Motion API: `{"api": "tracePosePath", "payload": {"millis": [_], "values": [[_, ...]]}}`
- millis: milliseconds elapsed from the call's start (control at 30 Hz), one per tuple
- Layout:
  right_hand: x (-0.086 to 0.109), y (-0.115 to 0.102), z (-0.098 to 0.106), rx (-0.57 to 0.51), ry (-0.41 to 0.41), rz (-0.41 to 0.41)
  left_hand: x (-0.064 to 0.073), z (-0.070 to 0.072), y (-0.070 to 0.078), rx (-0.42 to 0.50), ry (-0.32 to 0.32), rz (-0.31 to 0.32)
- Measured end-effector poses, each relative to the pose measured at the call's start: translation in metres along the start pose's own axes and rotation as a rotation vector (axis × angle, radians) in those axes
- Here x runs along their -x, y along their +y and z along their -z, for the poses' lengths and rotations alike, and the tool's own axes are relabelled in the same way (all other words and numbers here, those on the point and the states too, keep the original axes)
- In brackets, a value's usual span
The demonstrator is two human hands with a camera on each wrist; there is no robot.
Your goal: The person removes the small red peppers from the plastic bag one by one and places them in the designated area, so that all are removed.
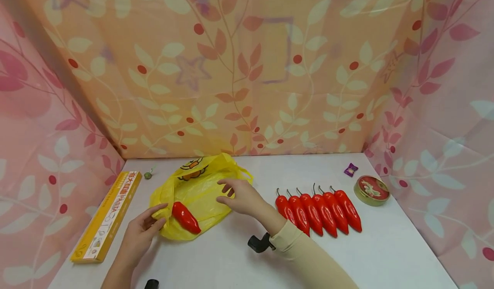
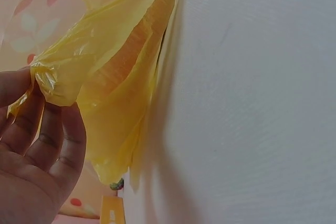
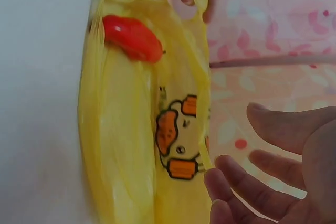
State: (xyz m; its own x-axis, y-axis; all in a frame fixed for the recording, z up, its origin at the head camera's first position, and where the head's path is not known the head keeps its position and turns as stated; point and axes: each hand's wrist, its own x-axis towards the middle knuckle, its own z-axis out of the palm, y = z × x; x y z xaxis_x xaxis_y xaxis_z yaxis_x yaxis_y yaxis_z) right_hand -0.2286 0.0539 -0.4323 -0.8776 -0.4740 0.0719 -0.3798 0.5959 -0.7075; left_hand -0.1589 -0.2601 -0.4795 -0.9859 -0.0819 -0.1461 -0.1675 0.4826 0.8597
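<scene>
A yellow plastic bag (image 1: 200,194) with a printed cartoon figure lies spread on the white table, its mouth held up. One red chili pepper (image 1: 186,218) rests at the bag's mouth; the right wrist view shows this red pepper (image 3: 133,39) within the bag. My left hand (image 1: 140,233) pinches the bag's left edge between thumb and fingers, as the left wrist view shows of the left hand (image 2: 42,145). Over the bag's right side hovers my right hand (image 1: 241,197), holding nothing, its thumb and fingers apart. In the right wrist view the right hand (image 3: 278,166) is beside the bag's rim.
Several red chili peppers (image 1: 318,212) lie in a row on the right. Beyond them are a round tin (image 1: 372,190) and a purple wrapped candy (image 1: 350,170). A yellow pasta box (image 1: 108,216) lies at left, near a small green item (image 1: 148,175). Patterned cloth walls surround the table.
</scene>
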Motion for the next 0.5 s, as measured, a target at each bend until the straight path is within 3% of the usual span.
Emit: {"api": "tracePosePath", "payload": {"millis": [233, 500], "values": [[-0.026, -0.011, -0.034, -0.088, -0.045, -0.062, -0.001, -0.002, 0.001, 0.019, -0.003, -0.051], [-0.051, -0.019, -0.076, -0.110, -0.107, -0.128, 0.001, 0.000, 0.003, -0.005, -0.002, -0.015]]}}
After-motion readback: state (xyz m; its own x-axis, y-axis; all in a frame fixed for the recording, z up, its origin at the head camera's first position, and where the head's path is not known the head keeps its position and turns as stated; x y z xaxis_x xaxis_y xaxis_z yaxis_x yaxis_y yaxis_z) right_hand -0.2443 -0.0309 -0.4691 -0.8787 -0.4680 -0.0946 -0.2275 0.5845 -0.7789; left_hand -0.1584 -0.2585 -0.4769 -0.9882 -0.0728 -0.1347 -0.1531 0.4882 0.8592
